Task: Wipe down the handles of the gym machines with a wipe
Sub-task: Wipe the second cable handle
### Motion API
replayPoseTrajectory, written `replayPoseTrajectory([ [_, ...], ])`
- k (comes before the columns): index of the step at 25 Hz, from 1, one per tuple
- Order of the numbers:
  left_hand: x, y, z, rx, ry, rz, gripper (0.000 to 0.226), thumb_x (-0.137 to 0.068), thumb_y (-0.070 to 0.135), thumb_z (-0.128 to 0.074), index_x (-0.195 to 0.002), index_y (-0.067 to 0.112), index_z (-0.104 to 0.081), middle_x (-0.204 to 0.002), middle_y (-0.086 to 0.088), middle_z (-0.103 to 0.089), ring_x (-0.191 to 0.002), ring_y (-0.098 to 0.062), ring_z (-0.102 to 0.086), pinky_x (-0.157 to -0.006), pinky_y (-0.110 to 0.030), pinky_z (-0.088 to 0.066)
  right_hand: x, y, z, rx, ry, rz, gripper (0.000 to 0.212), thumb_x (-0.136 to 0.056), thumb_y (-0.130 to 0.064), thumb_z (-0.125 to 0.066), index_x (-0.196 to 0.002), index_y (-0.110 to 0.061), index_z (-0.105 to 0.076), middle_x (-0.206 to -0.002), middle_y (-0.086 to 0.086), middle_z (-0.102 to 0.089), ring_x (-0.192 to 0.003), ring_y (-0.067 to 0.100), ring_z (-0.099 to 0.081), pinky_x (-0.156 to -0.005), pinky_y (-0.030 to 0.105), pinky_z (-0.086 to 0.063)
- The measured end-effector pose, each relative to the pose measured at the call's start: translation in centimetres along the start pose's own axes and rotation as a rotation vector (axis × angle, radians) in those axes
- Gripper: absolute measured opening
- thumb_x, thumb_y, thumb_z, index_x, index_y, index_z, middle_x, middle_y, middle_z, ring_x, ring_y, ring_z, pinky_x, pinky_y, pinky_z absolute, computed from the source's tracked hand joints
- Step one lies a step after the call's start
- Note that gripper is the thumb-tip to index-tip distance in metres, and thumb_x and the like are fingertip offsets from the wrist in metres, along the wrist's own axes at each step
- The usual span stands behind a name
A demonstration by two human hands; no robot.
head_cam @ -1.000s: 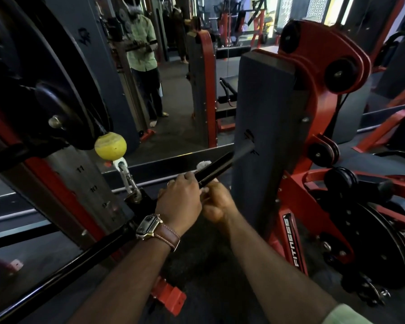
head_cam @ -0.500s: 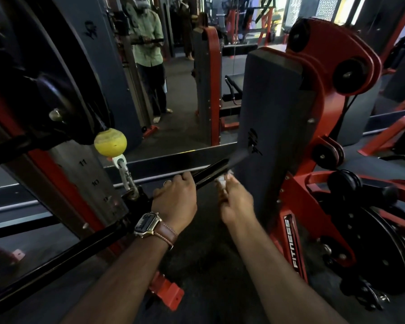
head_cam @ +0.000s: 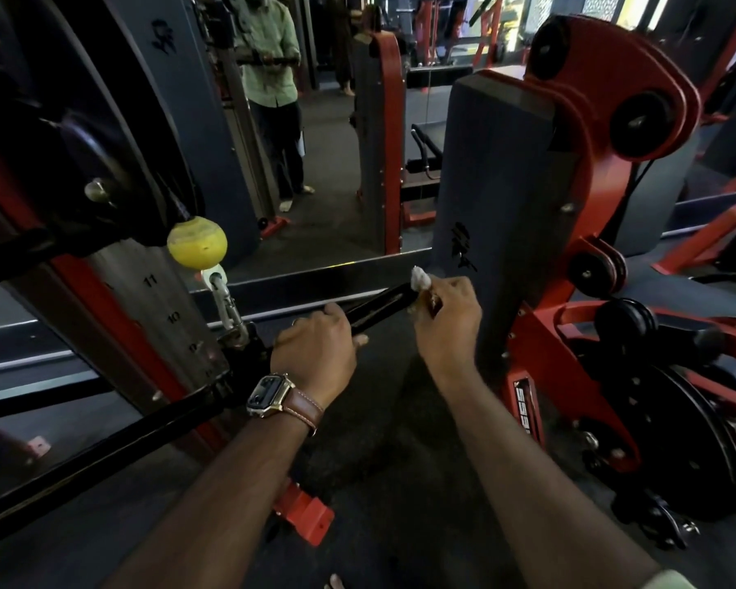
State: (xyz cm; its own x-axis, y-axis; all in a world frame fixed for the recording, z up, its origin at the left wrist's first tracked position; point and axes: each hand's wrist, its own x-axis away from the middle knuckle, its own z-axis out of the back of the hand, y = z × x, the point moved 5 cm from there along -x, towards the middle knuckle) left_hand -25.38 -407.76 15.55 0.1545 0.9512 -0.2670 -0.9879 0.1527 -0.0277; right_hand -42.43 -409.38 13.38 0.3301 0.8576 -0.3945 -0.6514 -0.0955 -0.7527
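Head view, looking down over both forearms. Left hand [head_cam: 315,346] wrapped over the black handle bar [head_cam: 375,308], fingers curled tight round it, thumb tip showing underneath. On the left wrist, a square-faced watch [head_cam: 268,395] on a brown leather strap.

Right hand [head_cam: 447,316] at the free end of the handle bar, fingers bunched together and clamped on a crumpled white wipe [head_cam: 420,277]. Wipe pressed against the bar's tip, a tuft of it sticking up above the knuckles.

Handle bar running diagonally from lower left up to the right, hooked at its middle to a silver carabiner [head_cam: 226,306]. Just above the carabiner, a yellow ball stopper [head_cam: 197,242] on the cable, under a large black pulley wheel [head_cam: 103,133]. Behind these, a steel weight stack [head_cam: 162,308] with the numbers 11 and 10 readable.

To the right, a grey padded panel [head_cam: 502,197] standing upright just beyond the right hand, fixed to a red machine frame [head_cam: 591,172] with black rollers. Farther right and lower, a black weight plate [head_cam: 693,452] on the same frame.

Dark rubber floor [head_cam: 400,482] underneath, with a red bracket [head_cam: 307,518] lying between the forearms. In the background, a person in a light green shirt [head_cam: 268,48] standing well apart, holding something dark in both hands; too small to identify.
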Motion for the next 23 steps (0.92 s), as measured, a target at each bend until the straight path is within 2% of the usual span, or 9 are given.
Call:
replayPoseTrajectory([
  [3, -0.1, 0.1, 0.0, -0.016, 0.032, -0.024, 0.028, -0.094, 0.040, -0.059, -0.105, 0.016, -0.052, -0.096, -0.002, -0.068, -0.086, -0.022, -0.069, -0.055, -0.030, -0.037, 2.5, -2.0, -1.7, 0.031, -0.116, 0.382, 0.030, -0.092, -0.009, -0.065, -0.122, -0.011, -0.065, -0.113, 0.000, -0.053, -0.093, 0.002, -0.049, -0.081, 0.011, -0.045],
  [4, -0.1, 0.3, 0.1, 0.001, 0.040, -0.022, 0.029, -0.094, 0.042, -0.060, -0.104, 0.016, -0.052, -0.094, -0.001, -0.067, -0.084, -0.022, -0.068, -0.054, -0.030, -0.037, 2.0, -2.1, -1.3, 0.019, -0.097, 0.403, 0.030, -0.093, -0.009, -0.065, -0.122, -0.011, -0.066, -0.113, 0.001, -0.053, -0.092, 0.002, -0.049, -0.079, 0.011, -0.044],
  [7, -0.2, 0.7, 0.4, 0.042, 0.045, -0.002, 0.035, -0.094, 0.051, -0.057, -0.101, 0.016, -0.052, -0.084, 0.001, -0.061, -0.079, -0.020, -0.066, -0.053, -0.028, -0.039, -1.1, -1.1, 0.8, 0.011, 0.025, 0.134, 0.029, -0.093, -0.011, -0.065, -0.122, -0.014, -0.065, -0.113, -0.003, -0.052, -0.092, 0.002, -0.050, -0.081, 0.019, -0.051],
  [11, -0.2, 0.3, 0.6, 0.039, 0.041, 0.029, 0.022, -0.094, 0.035, -0.060, -0.100, 0.016, -0.051, -0.084, 0.000, -0.060, -0.073, -0.020, -0.059, -0.051, -0.028, -0.031, -0.4, -2.4, -0.5, 0.079, -0.109, 0.280, 0.033, -0.094, -0.011, -0.064, -0.127, -0.016, -0.063, -0.119, -0.003, -0.052, -0.088, 0.001, -0.050, -0.076, 0.009, -0.045],
  [14, -0.5, 0.4, 0.9, 0.041, -0.047, 0.091, 0.031, -0.093, 0.043, -0.063, -0.104, 0.015, -0.054, -0.084, -0.002, -0.053, -0.077, -0.021, -0.054, -0.056, -0.029, -0.033, -1.6, 0.3, 1.4, -0.117, 0.033, -0.001, 0.023, -0.094, -0.009, -0.064, -0.113, -0.019, -0.068, -0.107, -0.003, -0.057, -0.087, 0.005, -0.056, -0.084, 0.025, -0.054],
  [15, -0.9, 0.6, 0.9, 0.040, -0.086, 0.099, 0.030, -0.090, 0.039, -0.066, -0.104, 0.013, -0.057, -0.086, -0.004, -0.056, -0.082, -0.024, -0.059, -0.059, -0.030, -0.036, -1.4, 0.6, 1.4, -0.158, 0.025, -0.033, 0.021, -0.094, -0.008, -0.064, -0.111, -0.019, -0.068, -0.104, -0.003, -0.058, -0.088, 0.007, -0.058, -0.084, 0.028, -0.054],
  [17, -2.3, 1.4, 1.0, 0.065, -0.151, 0.060, 0.028, -0.085, 0.031, -0.070, -0.103, 0.011, -0.062, -0.081, 0.000, -0.054, -0.082, -0.025, -0.060, -0.061, -0.032, -0.039, -0.2, 0.2, 0.5, -0.176, -0.076, 0.054, 0.022, -0.093, -0.007, -0.065, -0.113, -0.017, -0.068, -0.104, -0.005, -0.059, -0.092, 0.008, -0.059, -0.084, 0.024, -0.053],
  [20, -3.7, 2.1, 0.5, 0.132, -0.208, -0.032, 0.035, -0.089, 0.043, -0.067, -0.110, 0.016, -0.060, -0.083, 0.003, -0.051, -0.075, -0.018, -0.053, -0.060, -0.031, -0.039, -0.4, 0.2, 0.5, -0.101, -0.132, 0.134, 0.021, -0.091, -0.009, -0.068, -0.110, -0.017, -0.071, -0.099, -0.007, -0.060, -0.088, 0.003, -0.058, -0.082, 0.015, -0.049],
  [23, -3.4, 2.3, -0.4, 0.078, -0.163, -0.075, 0.038, -0.094, 0.056, -0.057, -0.100, 0.019, -0.064, -0.077, 0.004, -0.055, -0.067, -0.014, -0.055, -0.055, -0.029, -0.040, -3.0, 2.2, 2.1, -0.013, -0.007, -0.029, 0.013, -0.092, -0.015, -0.069, -0.103, -0.021, -0.070, -0.097, -0.009, -0.059, -0.081, 0.000, -0.056, -0.079, 0.020, -0.052],
])
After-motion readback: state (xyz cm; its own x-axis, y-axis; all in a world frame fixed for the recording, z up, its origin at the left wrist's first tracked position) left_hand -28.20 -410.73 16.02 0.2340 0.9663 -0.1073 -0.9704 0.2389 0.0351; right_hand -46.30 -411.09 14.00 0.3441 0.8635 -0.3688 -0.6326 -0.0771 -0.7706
